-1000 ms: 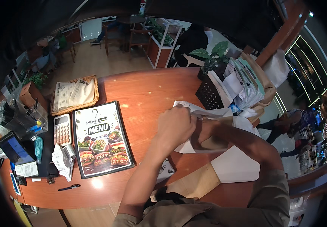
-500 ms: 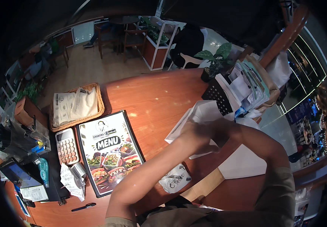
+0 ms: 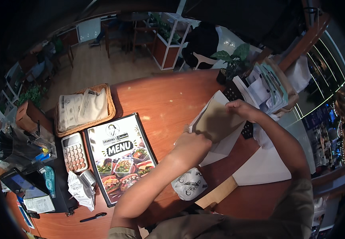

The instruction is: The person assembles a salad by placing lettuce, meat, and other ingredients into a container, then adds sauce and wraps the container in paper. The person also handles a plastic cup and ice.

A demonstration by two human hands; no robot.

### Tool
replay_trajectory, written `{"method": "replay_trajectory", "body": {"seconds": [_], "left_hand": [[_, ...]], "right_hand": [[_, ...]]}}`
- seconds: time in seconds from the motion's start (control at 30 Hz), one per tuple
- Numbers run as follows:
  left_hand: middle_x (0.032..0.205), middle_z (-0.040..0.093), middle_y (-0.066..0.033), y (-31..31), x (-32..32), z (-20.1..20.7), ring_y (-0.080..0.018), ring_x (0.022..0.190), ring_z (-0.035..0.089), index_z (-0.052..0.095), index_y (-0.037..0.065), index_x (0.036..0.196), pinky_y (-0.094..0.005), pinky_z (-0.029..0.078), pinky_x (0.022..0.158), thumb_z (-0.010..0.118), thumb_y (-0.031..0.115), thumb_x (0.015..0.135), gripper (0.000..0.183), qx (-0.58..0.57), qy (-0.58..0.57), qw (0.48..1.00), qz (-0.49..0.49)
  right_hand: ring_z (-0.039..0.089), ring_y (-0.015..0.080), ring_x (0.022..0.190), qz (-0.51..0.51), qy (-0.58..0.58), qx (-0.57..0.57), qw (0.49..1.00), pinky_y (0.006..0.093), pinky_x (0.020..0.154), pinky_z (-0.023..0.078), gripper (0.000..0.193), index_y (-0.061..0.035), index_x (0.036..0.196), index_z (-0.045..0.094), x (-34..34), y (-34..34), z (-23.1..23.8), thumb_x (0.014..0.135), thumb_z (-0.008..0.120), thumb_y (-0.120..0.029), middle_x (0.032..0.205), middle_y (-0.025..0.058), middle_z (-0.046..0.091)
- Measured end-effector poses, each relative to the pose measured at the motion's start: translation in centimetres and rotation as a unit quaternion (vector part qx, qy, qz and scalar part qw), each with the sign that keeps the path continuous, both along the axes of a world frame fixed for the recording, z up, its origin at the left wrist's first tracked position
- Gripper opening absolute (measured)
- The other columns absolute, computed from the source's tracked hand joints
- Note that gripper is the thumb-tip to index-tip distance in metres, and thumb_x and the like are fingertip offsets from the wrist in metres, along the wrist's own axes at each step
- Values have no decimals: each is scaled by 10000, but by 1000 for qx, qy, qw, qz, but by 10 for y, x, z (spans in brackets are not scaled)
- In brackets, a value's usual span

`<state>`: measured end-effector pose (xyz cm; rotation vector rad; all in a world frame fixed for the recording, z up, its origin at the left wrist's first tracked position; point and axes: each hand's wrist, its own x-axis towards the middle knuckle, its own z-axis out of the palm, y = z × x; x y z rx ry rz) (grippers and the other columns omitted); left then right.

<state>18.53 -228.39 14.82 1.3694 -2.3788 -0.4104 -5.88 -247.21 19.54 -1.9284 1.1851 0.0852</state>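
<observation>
A white paper bag (image 3: 211, 118) with a tan-looking face is held up over the right part of the counter. My left hand (image 3: 194, 142) is closed on its near left edge. At its upper right edge, my right hand (image 3: 241, 110) grips the paper between thumb and fingers. Close below my left hand, a round bundle wrapped in printed white paper (image 3: 189, 184) rests on the counter. Other white paper sheets (image 3: 262, 165) lie beneath my right forearm.
A menu (image 3: 120, 153), a calculator (image 3: 74, 152) and a wicker basket (image 3: 112, 109) with printed paper packets are on the left. Farther left are receipts (image 3: 80, 191), a pen (image 3: 93, 217) and a phone (image 3: 19, 183). A potted plant (image 3: 232, 59) and upright papers (image 3: 266, 87) stand at the back right.
My hands have moved apart; the right one has risen and the left has come slightly nearer and left. The paper bag is now spread between them, showing its tan face.
</observation>
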Motion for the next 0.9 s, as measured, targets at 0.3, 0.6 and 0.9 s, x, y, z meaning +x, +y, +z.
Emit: {"method": "replay_trajectory", "body": {"seconds": [0.3,0.6,0.9], "left_hand": [[794,718,-158,7,0,-6,-330,874,713,736,68,816,-482,420,1082,593,63,791,145,-78,20,997,0],[792,721,-160,17,13,1,-305,1016,685,752,47,784,-490,356,1157,597,97,822,168,-66,-72,995,-19],[1171,601,-176,67,23,-5,-357,989,603,674,-6,1039,-470,483,949,713,113,840,235,-173,232,950,118]], "right_hand": [[705,313,834,142,-16,-143,979,419,752,537,317,-73,1194,544,6,8,-35,909,663,-143,848,133,692],[699,411,877,380,316,-280,823,472,766,560,513,-99,1220,569,49,-6,-94,770,773,-235,841,178,715],[609,207,617,28,-174,-481,859,317,589,502,188,-25,921,597,36,113,-7,1030,574,-177,725,87,591]]}}
